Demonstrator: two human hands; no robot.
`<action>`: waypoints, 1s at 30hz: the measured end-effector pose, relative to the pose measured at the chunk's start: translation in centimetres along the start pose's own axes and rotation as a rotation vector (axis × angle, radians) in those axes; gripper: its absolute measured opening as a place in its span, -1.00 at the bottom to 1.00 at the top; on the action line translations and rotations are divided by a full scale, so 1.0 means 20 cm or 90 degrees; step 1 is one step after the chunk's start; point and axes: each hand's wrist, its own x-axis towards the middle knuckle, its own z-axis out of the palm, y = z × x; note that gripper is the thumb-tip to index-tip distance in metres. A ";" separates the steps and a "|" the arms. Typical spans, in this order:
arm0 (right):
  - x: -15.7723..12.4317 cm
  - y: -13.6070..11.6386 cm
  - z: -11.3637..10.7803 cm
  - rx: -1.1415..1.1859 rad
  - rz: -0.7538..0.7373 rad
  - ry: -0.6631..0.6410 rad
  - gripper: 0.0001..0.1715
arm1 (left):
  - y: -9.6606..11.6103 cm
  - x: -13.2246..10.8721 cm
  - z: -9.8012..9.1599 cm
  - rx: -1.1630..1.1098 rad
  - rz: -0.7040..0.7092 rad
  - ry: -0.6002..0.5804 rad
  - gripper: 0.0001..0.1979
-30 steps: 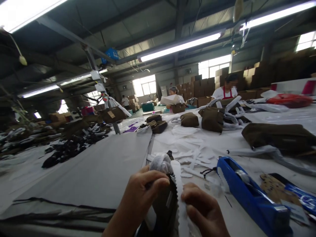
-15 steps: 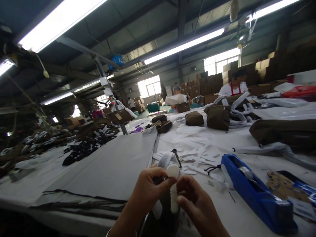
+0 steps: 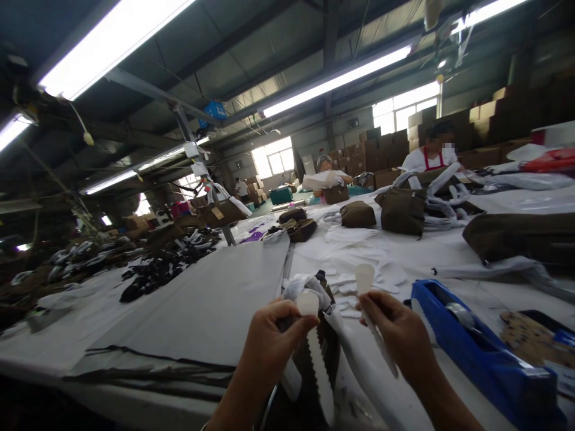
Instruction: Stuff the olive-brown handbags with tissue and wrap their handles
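Note:
Both of my hands are raised in front of me, over a dark brown bag (image 3: 309, 389) with white wrapping around its strap (image 3: 302, 286). My left hand (image 3: 278, 338) pinches a white plastic strip with a rounded tab (image 3: 308, 303) on top and a wavy-edged tail hanging down across the bag. Farther right, my right hand (image 3: 399, 329) grips a second white strip (image 3: 365, 279), whose rounded end points up and whose tail slants below the fingers. A long white-wrapped strap (image 3: 359, 362) runs down between the hands. More loose white strips (image 3: 350, 290) lie on the table just beyond.
A blue tape dispenser (image 3: 485, 353) stands at the right, beside tags (image 3: 523, 335). Brown bags (image 3: 402, 212) lie farther back. Flat grey sheets (image 3: 193, 299) cover the left side, with dark straps (image 3: 153, 275) beyond. Two people (image 3: 431, 157) work across the table.
My right hand has moved right and up, away from the left one, and now shows a white strip in its grip. My left hand stays nearly in place, its strip's wavy tail now fully visible.

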 end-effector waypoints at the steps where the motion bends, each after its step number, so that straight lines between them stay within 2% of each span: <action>1: 0.06 0.04 -0.03 -0.109 -0.019 0.033 -0.59 | 0.00 0.00 -0.01 -0.001 -0.005 0.006 -0.65; 3: 0.12 0.08 -0.07 -0.245 -0.106 0.100 -0.53 | -0.01 0.01 -0.01 -0.006 -0.013 0.014 -0.62; 5: 0.09 0.05 -0.06 -0.235 -0.183 0.136 -0.50 | -0.01 0.02 -0.01 -0.008 -0.017 0.022 -0.62; 6: 0.04 0.01 -0.04 -0.184 -0.195 0.119 -0.51 | -0.01 0.03 -0.01 -0.008 -0.018 0.024 -0.62; 7: -0.01 -0.03 0.00 -0.122 -0.167 0.065 -0.57 | -0.02 0.03 0.00 -0.007 -0.017 0.022 -0.63; 8: -0.08 -0.09 0.04 -0.055 -0.136 -0.032 -0.60 | -0.02 0.03 0.00 -0.006 -0.013 0.016 -0.64; 11: -0.22 -0.22 0.19 0.156 -0.093 -0.263 -0.55 | -0.02 0.03 0.01 -0.018 0.001 -0.011 -0.68; 13: -0.26 -0.25 0.26 0.260 -0.053 -0.312 -0.54 | -0.03 0.02 0.01 -0.019 0.008 -0.019 -0.70; 17: -0.23 -0.20 0.30 0.321 0.037 -0.281 -0.48 | -0.03 0.01 -0.01 -0.005 0.032 0.027 -0.68; 20: -0.22 -0.14 0.26 0.309 0.097 -0.283 -0.46 | -0.03 0.00 -0.01 -0.086 0.021 0.076 -0.34; 22: -0.22 -0.12 0.24 0.282 0.127 -0.290 -0.44 | -0.02 -0.01 0.00 -0.121 0.014 0.093 -0.27; 27: -0.24 -0.16 0.25 0.129 0.074 -0.377 -0.39 | 0.02 -0.07 0.05 -0.117 0.026 0.097 -0.34; 30: -0.24 -0.22 0.28 0.119 0.047 -0.345 -0.39 | 0.02 -0.10 0.06 -0.050 0.040 0.103 -0.36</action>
